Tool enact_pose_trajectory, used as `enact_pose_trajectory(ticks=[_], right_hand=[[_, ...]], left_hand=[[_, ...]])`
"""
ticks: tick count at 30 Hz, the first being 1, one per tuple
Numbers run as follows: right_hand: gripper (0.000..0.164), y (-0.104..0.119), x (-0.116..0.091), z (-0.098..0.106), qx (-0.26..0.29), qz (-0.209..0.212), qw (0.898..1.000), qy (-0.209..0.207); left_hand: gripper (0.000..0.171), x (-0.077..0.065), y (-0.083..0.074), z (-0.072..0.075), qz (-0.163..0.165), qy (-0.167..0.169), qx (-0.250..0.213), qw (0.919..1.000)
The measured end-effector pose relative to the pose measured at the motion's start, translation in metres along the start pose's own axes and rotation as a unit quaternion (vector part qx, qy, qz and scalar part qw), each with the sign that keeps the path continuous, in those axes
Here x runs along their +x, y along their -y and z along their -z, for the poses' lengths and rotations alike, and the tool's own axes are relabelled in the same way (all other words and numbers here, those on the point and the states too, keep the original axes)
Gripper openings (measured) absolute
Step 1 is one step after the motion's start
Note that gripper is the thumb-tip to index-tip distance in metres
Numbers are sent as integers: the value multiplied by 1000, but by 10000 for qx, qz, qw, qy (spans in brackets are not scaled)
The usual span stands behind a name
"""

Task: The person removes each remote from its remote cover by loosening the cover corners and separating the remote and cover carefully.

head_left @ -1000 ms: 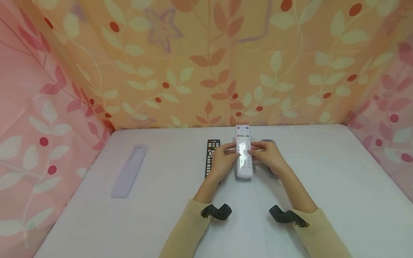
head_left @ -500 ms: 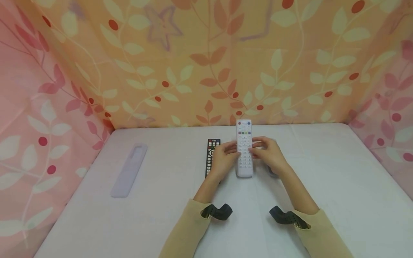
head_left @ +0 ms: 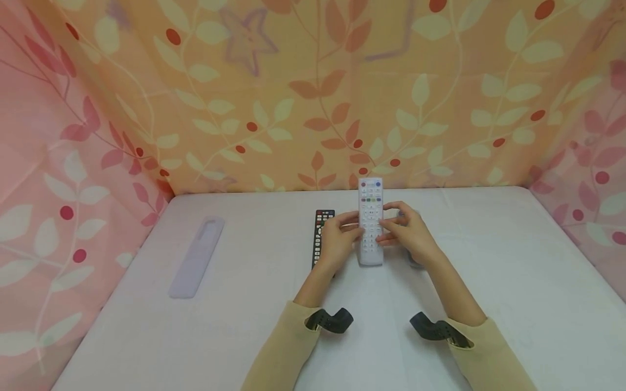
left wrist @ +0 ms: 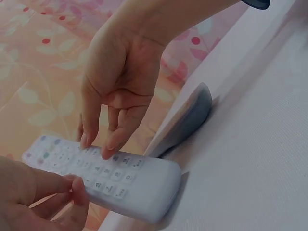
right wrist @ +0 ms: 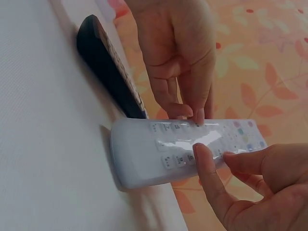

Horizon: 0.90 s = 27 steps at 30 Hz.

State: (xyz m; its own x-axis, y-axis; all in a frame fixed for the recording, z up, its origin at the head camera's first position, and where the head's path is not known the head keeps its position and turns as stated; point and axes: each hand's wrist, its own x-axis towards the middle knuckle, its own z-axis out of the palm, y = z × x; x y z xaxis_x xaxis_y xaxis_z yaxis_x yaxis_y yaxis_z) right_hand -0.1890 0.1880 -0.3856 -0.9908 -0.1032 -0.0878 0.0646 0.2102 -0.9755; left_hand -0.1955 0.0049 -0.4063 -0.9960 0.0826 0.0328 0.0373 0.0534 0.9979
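Observation:
Both hands hold a glossy white remote control [head_left: 371,203] over the middle of the table, its button side facing me. It tilts far end up, with its lower end close over the cloth. My left hand [head_left: 336,239] grips the left edge, thumb on the front and fingers behind. At the right edge, my right hand [head_left: 414,234] has its fingers bent, with fingertips [right wrist: 204,150] on the button face in the right wrist view. A black remote control [head_left: 318,239] lies partly hidden under the left hand. Behind the right hand rests a dark grey, curved object [left wrist: 187,120], mostly covered in the head view.
A pale translucent sleeve-like cover [head_left: 196,258] with a slot at its top lies on the left of the white tablecloth [head_left: 264,239]. Floral curtains [head_left: 274,108] enclose the back and sides. Black wrist cameras [head_left: 332,321] stick out from both sleeves.
The white remote control has risen slightly and tilted more toward me, and the glare on its face is gone in the head view. The right hand's fingers have shifted and spread along its edge.

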Motion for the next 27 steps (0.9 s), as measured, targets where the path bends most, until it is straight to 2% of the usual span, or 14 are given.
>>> enact_pose_trajectory(ticks=[8, 19, 27], right_hand=[[48, 3, -2, 1, 59, 69, 9999, 87], [42, 10, -4, -1, 348, -5, 9994, -29], [42, 13, -6, -1, 458, 97, 9989, -78]], left_hand=[[33, 1, 0, 1, -157, 36, -644, 9978], [26, 2, -4, 3, -234, -28, -668, 9975], [23, 1, -6, 2, -444, -111, -708, 9964]])
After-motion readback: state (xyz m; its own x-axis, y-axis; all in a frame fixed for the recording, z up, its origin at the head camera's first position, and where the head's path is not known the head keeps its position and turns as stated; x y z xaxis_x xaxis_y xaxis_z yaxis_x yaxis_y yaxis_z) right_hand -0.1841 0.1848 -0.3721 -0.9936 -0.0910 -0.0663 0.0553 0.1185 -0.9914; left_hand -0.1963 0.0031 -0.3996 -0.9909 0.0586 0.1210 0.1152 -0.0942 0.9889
